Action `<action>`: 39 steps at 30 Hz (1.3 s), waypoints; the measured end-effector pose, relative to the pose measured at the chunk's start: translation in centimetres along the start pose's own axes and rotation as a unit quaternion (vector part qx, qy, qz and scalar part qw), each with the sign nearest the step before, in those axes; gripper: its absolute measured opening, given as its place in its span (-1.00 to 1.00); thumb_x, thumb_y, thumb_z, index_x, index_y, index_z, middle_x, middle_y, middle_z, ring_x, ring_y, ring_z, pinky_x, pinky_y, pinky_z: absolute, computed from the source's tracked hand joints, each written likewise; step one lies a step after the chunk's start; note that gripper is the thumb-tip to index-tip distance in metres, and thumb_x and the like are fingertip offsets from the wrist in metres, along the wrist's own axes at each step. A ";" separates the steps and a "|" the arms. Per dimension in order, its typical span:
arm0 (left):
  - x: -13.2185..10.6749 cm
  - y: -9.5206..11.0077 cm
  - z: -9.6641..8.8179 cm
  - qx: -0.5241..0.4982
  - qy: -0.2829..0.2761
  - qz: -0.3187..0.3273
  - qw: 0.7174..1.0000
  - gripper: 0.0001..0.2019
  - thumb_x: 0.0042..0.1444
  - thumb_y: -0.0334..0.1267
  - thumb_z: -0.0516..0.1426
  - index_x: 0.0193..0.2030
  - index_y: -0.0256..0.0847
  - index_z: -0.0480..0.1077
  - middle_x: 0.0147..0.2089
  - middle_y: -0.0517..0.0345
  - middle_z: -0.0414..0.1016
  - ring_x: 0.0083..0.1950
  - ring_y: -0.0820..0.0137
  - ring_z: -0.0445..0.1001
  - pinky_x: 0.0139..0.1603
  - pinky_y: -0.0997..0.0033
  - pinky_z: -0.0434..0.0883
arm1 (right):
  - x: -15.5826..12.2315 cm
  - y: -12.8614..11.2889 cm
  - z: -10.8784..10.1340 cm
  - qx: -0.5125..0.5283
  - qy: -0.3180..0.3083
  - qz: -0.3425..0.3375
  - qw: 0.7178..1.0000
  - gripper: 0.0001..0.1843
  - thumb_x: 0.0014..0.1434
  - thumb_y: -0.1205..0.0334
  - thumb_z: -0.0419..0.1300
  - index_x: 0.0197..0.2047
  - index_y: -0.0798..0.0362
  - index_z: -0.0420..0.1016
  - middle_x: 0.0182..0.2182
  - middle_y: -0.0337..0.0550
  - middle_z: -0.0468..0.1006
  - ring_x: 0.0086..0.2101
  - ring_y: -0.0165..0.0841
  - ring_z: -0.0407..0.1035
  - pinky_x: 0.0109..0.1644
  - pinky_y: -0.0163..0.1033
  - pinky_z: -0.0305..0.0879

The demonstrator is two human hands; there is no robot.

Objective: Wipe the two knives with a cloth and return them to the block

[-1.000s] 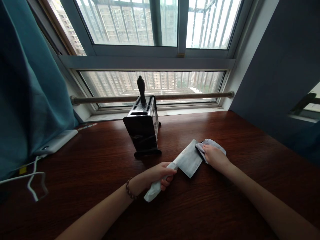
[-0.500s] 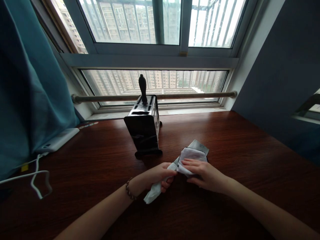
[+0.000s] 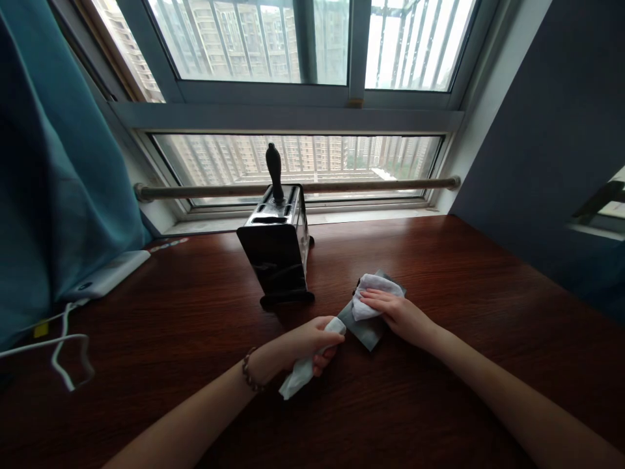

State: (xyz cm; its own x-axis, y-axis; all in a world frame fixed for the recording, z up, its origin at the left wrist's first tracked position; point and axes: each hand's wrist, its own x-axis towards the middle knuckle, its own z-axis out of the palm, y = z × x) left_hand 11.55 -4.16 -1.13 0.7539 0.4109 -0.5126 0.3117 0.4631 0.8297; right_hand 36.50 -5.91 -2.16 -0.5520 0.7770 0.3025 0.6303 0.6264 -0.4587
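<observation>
A kitchen cleaver point(image 3: 370, 337) with a broad grey blade lies low over the brown table. My left hand point(image 3: 312, 342) is closed round its handle, which is wrapped in white tissue or cloth point(image 3: 297, 378); a loose end hangs out below my fist. On the blade's far part rests a folded white cloth point(image 3: 366, 306). My right hand point(image 3: 400, 317) holds this cloth against the metal, its fingers bent over the top. Cloth and fingers hide the middle of the blade, while its near corner shows.
Behind my hands stands a black knife block point(image 3: 276, 260) with one black-handled knife point(image 3: 274, 170) in it. To the left, a white power strip or box point(image 3: 107, 277) trails a white cable point(image 3: 63, 365) beside a blue curtain point(image 3: 78, 143). A horizontal rail point(image 3: 361, 186) crosses the window.
My right hand has slid the white cloth up the blade, away from me, so the near corner of the blade is uncovered. My left hand keeps its hold on the handle.
</observation>
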 end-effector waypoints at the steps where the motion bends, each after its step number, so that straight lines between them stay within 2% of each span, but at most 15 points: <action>1: -0.1 0.1 0.1 0.001 0.002 0.002 1.000 -0.70 -0.01 -0.14 0.14 -0.26 -0.15 0.07 -0.55 0.37 0.16 -0.69 0.65 0.05 -0.71 0.61 0.18 | 0.0 0.3 0.0 -0.003 0.007 0.001 1.000 -0.38 0.05 0.63 -0.07 0.18 0.09 0.25 0.14 -0.07 0.26 0.15 -0.29 0.09 0.22 -0.09 0.05; 6: -0.4 0.4 0.3 -0.004 0.002 0.003 1.000 -0.71 -0.01 -0.16 0.15 -0.29 -0.17 0.08 -0.55 0.36 0.16 -0.68 0.65 0.04 -0.70 0.61 0.18 | -0.1 2.9 -0.1 -0.042 0.049 0.032 0.997 -0.40 0.03 0.63 -0.09 0.15 0.17 0.28 0.12 -0.01 0.29 0.14 -0.27 0.11 0.22 -0.06 0.07; 11: -0.2 0.4 0.0 -0.042 -0.005 -0.018 0.999 -0.70 -0.02 -0.16 0.16 -0.30 -0.17 0.08 -0.55 0.36 0.14 -0.68 0.66 0.03 -0.71 0.64 0.12 | -0.8 5.7 -0.7 -0.097 0.072 0.107 0.987 -0.44 0.07 0.59 -0.11 0.13 0.20 0.31 0.10 0.00 0.31 0.10 -0.25 0.17 0.20 -0.08 0.11; 16: 0.0 0.4 -0.4 -0.064 -0.016 -0.036 0.997 -0.67 -0.04 -0.14 0.18 -0.32 -0.16 0.06 -0.56 0.37 0.12 -0.68 0.68 -0.02 -0.70 0.67 0.03 | -1.2 5.9 -0.8 -0.130 0.070 0.140 0.979 -0.48 0.10 0.54 -0.11 0.11 0.18 0.34 0.07 -0.01 0.35 0.07 -0.22 0.22 0.15 -0.09 0.17; 21: -0.2 0.7 -0.4 -0.079 -0.028 -0.043 0.996 -0.65 -0.07 -0.14 0.20 -0.35 -0.16 0.06 -0.56 0.35 0.12 -0.68 0.68 -0.03 -0.69 0.67 -0.02 | -1.2 4.2 -1.0 -0.164 0.044 0.138 0.976 -0.47 0.08 0.56 -0.12 0.09 0.21 0.35 0.05 0.02 0.37 0.05 -0.23 0.25 0.12 -0.13 0.20; 25: -0.4 0.8 -0.3 -0.087 -0.035 -0.041 0.995 -0.67 -0.07 -0.15 0.19 -0.36 -0.17 0.07 -0.56 0.34 0.12 -0.67 0.67 -0.03 -0.69 0.66 -0.02 | -0.9 1.0 -0.7 -0.169 0.006 0.071 0.983 -0.46 0.04 0.60 -0.11 0.09 0.28 0.34 0.06 0.09 0.36 0.05 -0.21 0.24 0.13 -0.15 0.18; 32: -0.3 0.6 -0.3 -0.086 -0.024 -0.033 0.995 -0.73 -0.05 -0.20 0.16 -0.26 -0.17 0.15 -0.57 0.34 0.13 -0.68 0.67 -0.03 -0.68 0.65 0.00 | -0.8 -5.2 0.3 -0.072 -0.050 -0.078 0.993 -0.43 0.02 0.54 -0.04 0.14 0.21 0.28 0.10 -0.03 0.32 0.11 -0.28 0.16 0.20 -0.22 0.06; 35: -0.2 0.6 -0.3 -0.079 -0.023 -0.035 0.996 -0.74 -0.07 -0.24 0.16 -0.26 -0.18 0.18 -0.57 0.32 0.14 -0.68 0.65 -0.01 -0.69 0.63 0.02 | -0.9 -5.9 0.5 -0.056 -0.044 -0.075 0.995 -0.51 0.07 0.45 0.02 0.10 0.17 0.33 0.10 -0.10 0.33 0.09 -0.29 0.18 0.20 -0.25 0.06; 39: -0.4 0.8 -0.2 -0.081 -0.024 -0.033 0.996 -0.75 -0.04 -0.22 0.16 -0.27 -0.17 0.16 -0.56 0.32 0.15 -0.68 0.65 -0.01 -0.69 0.62 0.02 | -0.9 -5.3 0.5 -0.065 -0.029 -0.026 0.997 -0.60 0.04 0.40 0.09 -0.01 0.14 0.44 0.04 -0.14 0.40 0.05 -0.28 0.23 0.16 -0.26 0.11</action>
State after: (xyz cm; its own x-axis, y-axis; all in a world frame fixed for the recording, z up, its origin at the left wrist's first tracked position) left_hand 11.38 -3.82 -0.24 0.7633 0.3384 -0.5503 0.2670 0.6104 0.7458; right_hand 33.37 -9.91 -0.47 -0.6139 0.7411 0.2718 0.6637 0.6710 -0.3305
